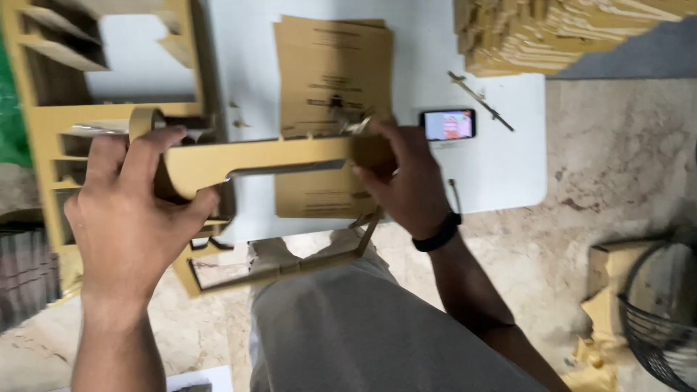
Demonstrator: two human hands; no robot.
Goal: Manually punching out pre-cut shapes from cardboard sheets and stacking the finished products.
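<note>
I hold a long flat tan wooden cut-out piece (261, 156) level in front of me, above my lap. My left hand (131, 218) grips its left end, fingers wrapped over the top edge. My right hand (403, 178), with a black band on the wrist, grips its right end. Below the piece a thin tan wooden frame (283, 268) rests against my grey-trousered knee. Behind the piece lies a stack of tan printed sheets (334, 65) on a white table (501, 167).
A tan wooden slotted rack (51, 123) stands at the left. A phone with a lit screen (448, 124) and a thin metal tool (481, 100) lie on the table. Stacked wooden pieces (552, 33) sit at the top right. A black wire basket (664, 312) stands on the stone floor.
</note>
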